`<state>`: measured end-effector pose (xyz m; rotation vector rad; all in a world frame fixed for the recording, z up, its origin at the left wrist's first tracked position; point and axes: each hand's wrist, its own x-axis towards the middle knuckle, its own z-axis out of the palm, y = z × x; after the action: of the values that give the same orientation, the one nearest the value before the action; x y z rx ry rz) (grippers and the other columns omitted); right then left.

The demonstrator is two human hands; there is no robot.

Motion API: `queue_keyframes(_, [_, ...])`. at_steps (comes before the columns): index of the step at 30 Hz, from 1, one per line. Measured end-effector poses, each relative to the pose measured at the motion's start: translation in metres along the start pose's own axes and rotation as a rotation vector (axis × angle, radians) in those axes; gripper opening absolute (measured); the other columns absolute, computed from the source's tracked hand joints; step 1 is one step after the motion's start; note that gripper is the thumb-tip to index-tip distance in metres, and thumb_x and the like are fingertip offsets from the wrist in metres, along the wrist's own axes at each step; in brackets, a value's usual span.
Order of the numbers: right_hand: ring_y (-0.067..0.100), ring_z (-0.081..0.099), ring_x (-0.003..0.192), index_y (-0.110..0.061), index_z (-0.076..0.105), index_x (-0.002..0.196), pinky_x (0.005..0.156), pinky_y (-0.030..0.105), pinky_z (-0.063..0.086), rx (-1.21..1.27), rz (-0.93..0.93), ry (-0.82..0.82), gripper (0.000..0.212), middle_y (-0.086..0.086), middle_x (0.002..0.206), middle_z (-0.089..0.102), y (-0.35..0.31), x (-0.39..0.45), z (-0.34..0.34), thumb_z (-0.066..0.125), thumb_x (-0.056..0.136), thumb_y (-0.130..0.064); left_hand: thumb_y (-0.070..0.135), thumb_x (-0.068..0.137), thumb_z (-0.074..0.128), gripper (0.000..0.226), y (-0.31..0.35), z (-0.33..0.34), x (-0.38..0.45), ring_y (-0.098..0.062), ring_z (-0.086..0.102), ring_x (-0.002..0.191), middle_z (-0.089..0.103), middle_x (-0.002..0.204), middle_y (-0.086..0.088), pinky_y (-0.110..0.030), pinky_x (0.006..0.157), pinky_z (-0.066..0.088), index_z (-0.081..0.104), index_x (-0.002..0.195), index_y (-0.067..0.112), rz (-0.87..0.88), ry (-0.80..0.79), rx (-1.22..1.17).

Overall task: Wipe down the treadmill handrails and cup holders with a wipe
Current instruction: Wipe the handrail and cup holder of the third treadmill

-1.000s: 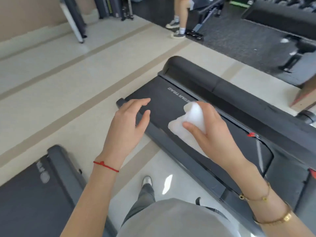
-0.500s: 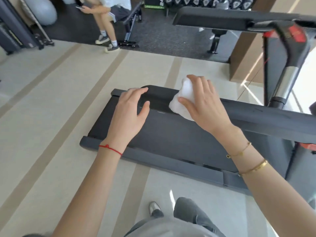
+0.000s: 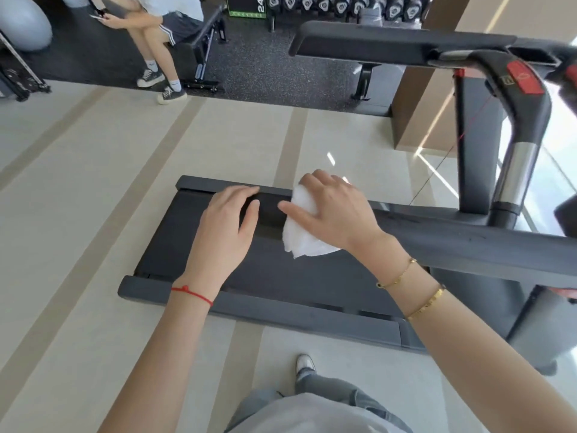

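Near handrail (image 3: pixel 468 245) long axis runs left-right; right hand (image 3: pixel 340 214) presses white wipe (image 3: pixel 299 242) onto its left end, left hand (image 3: pixel 224 226) hovers beside, fingers relaxed.

A crumpled white wipe (image 3: pixel 301 228) lies draped on the near black handrail (image 3: pixel 468 245), which runs level toward the right.

The near handrail (image 3: pixel 468 245) runs from the right edge toward the middle, above the treadmill deck (image 3: pixel 281 276) on the floor (image 3: pixel 78 214). The right hand (image 3: pixel 340 214) lies on the handrail's left end with the wipe (image 3: pixel 299 232) under it. The left hand (image 3: pixel 224 226) is just left of it. The far handrail (image 3: pixel 390 42) lies behind, the console post (image 3: pixel 474 151) to the right.
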<state>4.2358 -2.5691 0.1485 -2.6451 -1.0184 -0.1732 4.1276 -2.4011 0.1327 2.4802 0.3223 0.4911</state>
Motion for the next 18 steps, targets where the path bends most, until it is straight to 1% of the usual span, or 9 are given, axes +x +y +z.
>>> queue_keyframes(2, [0.025,0.057,0.082,-0.015,0.057,0.095,0.067,0.033,0.041,-0.009,-0.022,0.031,0.054,-0.002,0.088,0.057,-0.007,0.009,0.007,0.039,0.09,-0.066,0.022,0.102,0.044,0.033,-0.005,0.002,0.004,-0.018,0.051,0.124,0.06,0.129,0.0,-0.034,0.106,0.04,0.061,0.128,0.011,-0.008,0.013,-0.005])
queue_keyframes(3, [0.024,0.057,0.08,-0.016,0.057,0.097,0.065,0.032,0.039,-0.021,-0.038,0.05,0.054,-0.003,0.087,0.057,-0.007,0.009,0.009,0.036,0.091,-0.065,0.021,0.102,0.044,0.033,-0.007,0.004,0.006,-0.018,0.052,0.123,0.061,0.129,-0.001,-0.035,0.106,0.041,0.061,0.128,0.011,-0.014,0.013,-0.008])
queue_keyframes(6, [0.021,0.058,0.08,-0.022,0.054,0.11,0.061,0.029,0.035,-0.033,-0.046,0.1,0.051,-0.005,0.09,0.059,0.007,-0.005,0.005,0.03,0.093,-0.063,0.022,0.103,0.044,0.033,-0.01,0.006,0.009,-0.016,0.054,0.121,0.061,0.128,0.001,-0.036,0.106,0.042,0.061,0.129,0.013,-0.03,-0.006,-0.033])
queue_keyframes(8, [0.021,0.054,0.071,-0.023,0.045,0.11,0.059,0.029,0.032,0.017,0.045,0.147,0.043,-0.007,0.081,0.058,0.021,-0.017,-0.001,0.037,0.093,-0.062,0.026,0.103,0.044,0.033,-0.012,0.004,0.01,-0.013,0.056,0.118,0.061,0.128,0.004,-0.033,0.105,0.043,0.061,0.129,0.016,-0.03,-0.015,-0.063])
queue_keyframes(10, [0.021,0.046,0.063,-0.022,0.038,0.103,0.056,0.03,0.03,0.055,0.142,0.182,0.039,-0.008,0.069,0.051,0.026,-0.023,-0.004,0.042,0.092,-0.059,0.029,0.102,0.044,0.034,-0.015,0.002,0.011,-0.01,0.056,0.116,0.061,0.127,0.007,-0.027,0.103,0.044,0.061,0.129,0.018,-0.018,-0.029,-0.076])
queue_keyframes(11, [0.022,0.046,0.062,-0.021,0.037,0.099,0.056,0.03,0.029,0.035,0.147,0.193,0.037,-0.008,0.068,0.048,0.024,-0.022,-0.004,0.042,0.093,-0.057,0.029,0.102,0.044,0.034,-0.017,0.0,0.013,-0.009,0.056,0.116,0.061,0.127,0.007,-0.025,0.102,0.043,0.061,0.13,0.018,-0.003,-0.041,-0.077])
queue_keyframes(13, [0.023,0.049,0.066,-0.018,0.038,0.093,0.058,0.031,0.03,-0.035,0.106,0.203,0.035,-0.005,0.072,0.049,0.008,-0.014,0.002,0.04,0.095,-0.053,0.028,0.102,0.045,0.034,-0.02,-0.003,0.013,-0.009,0.057,0.113,0.061,0.127,0.008,-0.024,0.101,0.043,0.06,0.13,0.017,0.028,-0.072,-0.083])
queue_keyframes(16, [0.026,0.051,0.066,-0.013,0.049,0.092,0.059,0.033,0.035,-0.027,0.031,0.213,0.036,0.001,0.075,0.053,-0.029,0.01,0.016,0.042,0.097,-0.048,0.027,0.101,0.047,0.034,-0.028,-0.008,0.015,-0.004,0.054,0.091,0.061,0.125,0.01,-0.022,0.092,0.045,0.06,0.131,0.019,0.063,-0.106,-0.123])
queue_keyframes(18, [0.025,0.051,0.065,-0.011,0.055,0.094,0.06,0.034,0.04,-0.006,0.032,0.231,0.036,0.002,0.074,0.054,-0.047,0.019,0.024,0.045,0.096,-0.046,0.026,0.1,0.049,0.033,-0.034,-0.009,0.017,-0.001,0.051,0.085,0.062,0.121,0.013,-0.021,0.085,0.045,0.062,0.13,0.021,0.076,-0.128,-0.157])
